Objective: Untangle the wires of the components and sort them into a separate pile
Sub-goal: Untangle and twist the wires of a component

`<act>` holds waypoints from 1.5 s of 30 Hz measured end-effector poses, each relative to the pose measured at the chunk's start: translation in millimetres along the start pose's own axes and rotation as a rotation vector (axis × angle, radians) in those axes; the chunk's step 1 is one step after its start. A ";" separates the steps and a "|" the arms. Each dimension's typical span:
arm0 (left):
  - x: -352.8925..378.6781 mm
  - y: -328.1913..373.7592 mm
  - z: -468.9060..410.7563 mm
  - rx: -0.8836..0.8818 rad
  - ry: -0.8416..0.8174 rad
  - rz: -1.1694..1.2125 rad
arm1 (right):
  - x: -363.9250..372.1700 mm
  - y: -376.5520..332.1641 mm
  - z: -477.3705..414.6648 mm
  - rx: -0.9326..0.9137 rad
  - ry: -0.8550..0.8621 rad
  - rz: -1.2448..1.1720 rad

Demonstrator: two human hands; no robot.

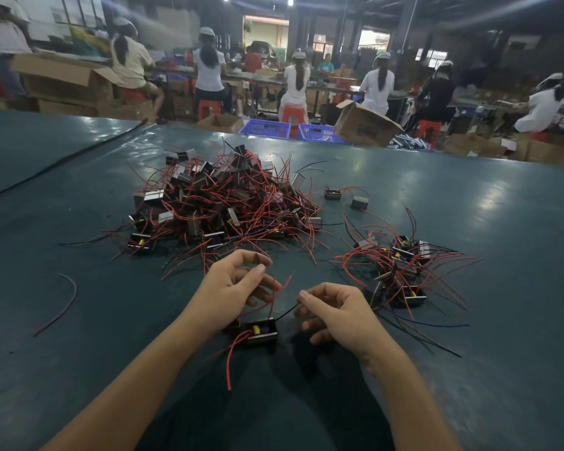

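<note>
Green-covered factory table (469,196), seen from the head camera: one small component (258,332) is shown between both hands, with the tangled heap (222,206) behind and the sorted pile (401,271) at right. Its black wire (287,312) is pinched by the right hand (336,317); the left hand (232,288) is curled beside the red wire (275,294), grip unclear. The component is judged light and its leads limp and thin, so it is best held by the body.

One component (261,332) partly behind the left hand (232,284) — workers (209,65) blurred
</note>
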State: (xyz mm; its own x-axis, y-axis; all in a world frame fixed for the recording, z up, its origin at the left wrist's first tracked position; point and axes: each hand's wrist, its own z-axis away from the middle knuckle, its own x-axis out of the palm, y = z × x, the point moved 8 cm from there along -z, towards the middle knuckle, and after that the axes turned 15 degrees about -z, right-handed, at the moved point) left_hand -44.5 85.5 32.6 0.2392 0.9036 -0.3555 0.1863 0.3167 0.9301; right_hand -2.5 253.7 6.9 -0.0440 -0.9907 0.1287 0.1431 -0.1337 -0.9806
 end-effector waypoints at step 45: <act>7.0 16.5 9.4 0.279 0.059 -0.299 | 20.8 -4.8 0.9 -0.408 0.232 -0.027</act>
State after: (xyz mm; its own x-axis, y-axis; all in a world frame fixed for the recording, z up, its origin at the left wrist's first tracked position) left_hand -30.8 94.4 44.6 0.0814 0.8013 -0.5927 0.4927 0.4845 0.7228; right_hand -3.3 233.7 14.4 -0.2685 -0.9491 0.1644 -0.2591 -0.0932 -0.9613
